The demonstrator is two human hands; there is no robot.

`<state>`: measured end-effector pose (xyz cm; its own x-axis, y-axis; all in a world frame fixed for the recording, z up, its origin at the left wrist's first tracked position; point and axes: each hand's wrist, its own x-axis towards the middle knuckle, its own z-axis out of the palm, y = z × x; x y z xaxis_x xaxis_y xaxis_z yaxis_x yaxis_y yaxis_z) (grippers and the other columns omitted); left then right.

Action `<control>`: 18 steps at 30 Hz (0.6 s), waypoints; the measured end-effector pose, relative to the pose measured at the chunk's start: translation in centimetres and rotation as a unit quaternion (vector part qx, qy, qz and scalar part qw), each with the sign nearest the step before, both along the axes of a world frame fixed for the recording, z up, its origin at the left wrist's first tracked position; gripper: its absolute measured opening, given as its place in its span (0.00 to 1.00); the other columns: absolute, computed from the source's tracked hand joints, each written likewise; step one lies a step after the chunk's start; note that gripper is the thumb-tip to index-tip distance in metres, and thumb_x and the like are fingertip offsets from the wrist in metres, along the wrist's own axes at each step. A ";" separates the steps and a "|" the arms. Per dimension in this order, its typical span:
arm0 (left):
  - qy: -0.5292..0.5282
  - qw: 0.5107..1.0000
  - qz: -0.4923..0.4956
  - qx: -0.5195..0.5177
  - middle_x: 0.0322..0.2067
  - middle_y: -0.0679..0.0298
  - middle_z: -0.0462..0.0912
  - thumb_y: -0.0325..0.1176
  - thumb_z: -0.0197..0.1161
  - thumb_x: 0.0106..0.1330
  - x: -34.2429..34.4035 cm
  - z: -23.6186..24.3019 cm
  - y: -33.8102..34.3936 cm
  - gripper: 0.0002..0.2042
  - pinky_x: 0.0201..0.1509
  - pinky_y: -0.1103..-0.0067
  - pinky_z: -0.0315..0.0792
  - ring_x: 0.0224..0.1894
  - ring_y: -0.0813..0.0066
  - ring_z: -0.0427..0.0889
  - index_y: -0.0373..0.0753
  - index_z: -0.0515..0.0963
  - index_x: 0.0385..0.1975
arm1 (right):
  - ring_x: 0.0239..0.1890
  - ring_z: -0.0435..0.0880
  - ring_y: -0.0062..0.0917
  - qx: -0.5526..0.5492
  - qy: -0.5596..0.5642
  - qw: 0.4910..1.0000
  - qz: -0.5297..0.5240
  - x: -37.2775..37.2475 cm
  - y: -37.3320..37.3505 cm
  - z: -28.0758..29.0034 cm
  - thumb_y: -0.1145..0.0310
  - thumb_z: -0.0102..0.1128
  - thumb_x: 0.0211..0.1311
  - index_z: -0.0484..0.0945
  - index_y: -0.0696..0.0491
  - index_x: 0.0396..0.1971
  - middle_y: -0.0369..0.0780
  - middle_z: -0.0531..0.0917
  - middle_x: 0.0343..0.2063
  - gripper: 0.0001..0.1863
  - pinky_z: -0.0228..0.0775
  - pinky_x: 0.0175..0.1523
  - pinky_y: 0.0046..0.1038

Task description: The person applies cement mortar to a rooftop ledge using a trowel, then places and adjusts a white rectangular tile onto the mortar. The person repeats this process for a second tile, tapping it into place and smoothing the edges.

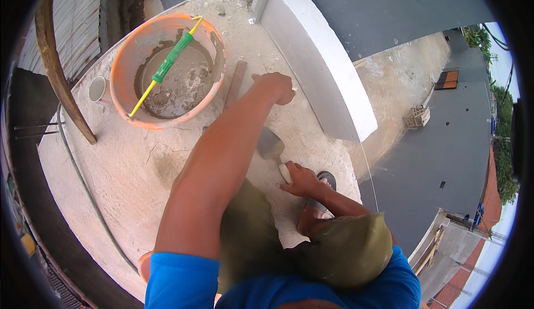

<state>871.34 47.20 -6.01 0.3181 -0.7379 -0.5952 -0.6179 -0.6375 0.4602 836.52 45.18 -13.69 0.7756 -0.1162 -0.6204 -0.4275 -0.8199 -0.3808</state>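
My left hand (276,88) reaches forward over the concrete, beside the pale low wall. Its fingers look curled together; a small whitish bit shows at their edge, too small to name. Closer to me, my right hand (304,179) is wrapped round the light handle of a trowel (270,144). The trowel's grey blade points away from me, low over the concrete surface (167,161). Ahead on the left stands an orange bucket (123,117) with wet grey mortar (186,89) in it. A yellow rod with a green grip (173,58) lies across the bucket's rim.
A flat strip (236,82) lies right of the bucket, and a whitish cup (99,89) stands left of it. The white-topped low wall (328,58) runs along the right. A wooden pole (55,67) and a hose (92,197) border the left edge. A thin line (368,172) hangs right.
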 end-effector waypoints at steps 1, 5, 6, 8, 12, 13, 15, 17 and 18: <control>0.004 1.000 -0.017 0.012 0.72 0.53 0.76 0.51 0.52 0.81 -0.1 0.1 0.0 0.28 0.81 0.44 0.60 0.76 0.50 0.73 0.43 0.70 0.75 | 0.49 0.89 0.54 -0.012 -0.008 1.000 0.001 -0.1 0.4 -1.4 0.41 0.73 0.64 0.69 0.56 0.67 0.54 0.89 0.46 0.43 0.80 0.57 0.49; 0.021 0.999 -0.014 -0.024 0.73 0.50 0.75 0.56 0.53 0.81 0.7 -2.1 1.5 0.34 0.79 0.58 0.68 0.76 0.47 0.71 0.42 0.64 0.80 | 0.49 0.90 0.49 0.008 -0.007 1.000 -0.018 1.8 0.3 3.7 0.45 0.73 0.64 0.78 0.56 0.55 0.50 0.88 0.46 0.32 0.81 0.53 0.45; 0.020 0.999 -0.006 -0.034 0.73 0.49 0.75 0.56 0.53 0.81 0.9 -2.9 1.4 0.35 0.79 0.59 0.68 0.76 0.47 0.71 0.41 0.64 0.80 | 0.48 0.90 0.47 0.004 -0.058 0.998 -0.015 2.2 -0.6 6.2 0.48 0.73 0.64 0.80 0.56 0.51 0.49 0.88 0.46 0.28 0.82 0.52 0.44; 0.019 0.998 0.020 -0.051 0.72 0.48 0.76 0.56 0.54 0.80 1.6 -3.8 1.8 0.35 0.78 0.61 0.68 0.75 0.45 0.72 0.41 0.64 0.80 | 0.46 0.89 0.44 -0.022 -0.212 0.976 -0.040 3.6 -3.3 11.1 0.55 0.74 0.64 0.83 0.57 0.44 0.46 0.88 0.44 0.20 0.82 0.50 0.42; 0.039 0.992 0.078 -0.093 0.72 0.42 0.75 0.57 0.56 0.80 1.7 -4.7 0.8 0.37 0.78 0.60 0.69 0.74 0.44 0.74 0.40 0.63 0.80 | 0.58 0.82 0.43 -0.204 -0.440 0.864 -0.133 7.0 -11.7 18.9 0.76 0.67 0.68 0.87 0.55 0.48 0.47 0.84 0.54 0.10 0.76 0.59 0.40; 0.056 0.988 0.089 -0.110 0.72 0.41 0.75 0.57 0.57 0.79 1.5 -4.4 -0.3 0.37 0.78 0.61 0.69 0.74 0.44 0.74 0.40 0.63 0.81 | 0.67 0.76 0.48 -0.232 -0.392 0.879 -0.140 6.1 -14.9 18.7 0.66 0.71 0.68 0.84 0.49 0.60 0.51 0.76 0.67 0.21 0.74 0.65 0.45; 0.068 0.982 0.112 -0.134 0.71 0.39 0.74 0.57 0.58 0.79 1.2 -4.0 -1.3 0.38 0.77 0.62 0.69 0.74 0.44 0.75 0.39 0.63 0.81 | 0.72 0.70 0.53 -0.285 -0.297 0.905 -0.106 5.7 -15.3 18.8 0.57 0.75 0.66 0.78 0.44 0.68 0.52 0.68 0.73 0.31 0.70 0.70 0.50; 0.073 0.976 0.130 -0.161 0.71 0.39 0.75 0.56 0.58 0.79 0.5 -3.8 -2.0 0.38 0.77 0.63 0.69 0.74 0.45 0.75 0.39 0.62 0.81 | 0.80 0.56 0.61 -0.245 -0.196 0.942 -0.122 5.3 -14.8 18.5 0.41 0.79 0.58 0.67 0.38 0.79 0.54 0.55 0.80 0.50 0.63 0.78 0.57; 0.085 0.973 0.143 -0.162 0.71 0.39 0.75 0.56 0.58 0.79 0.0 -3.2 -2.7 0.38 0.77 0.63 0.69 0.74 0.45 0.75 0.39 0.62 0.81 | 0.81 0.55 0.61 -0.254 -0.186 0.942 -0.118 4.9 -14.5 17.8 0.41 0.79 0.58 0.67 0.38 0.79 0.54 0.54 0.80 0.50 0.62 0.78 0.58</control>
<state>871.36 44.52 -9.22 0.4549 -0.7917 -0.4078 -0.3349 -0.5764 0.7454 841.39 30.65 4.12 0.8440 -0.5208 -0.1285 -0.5347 -0.8357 -0.1249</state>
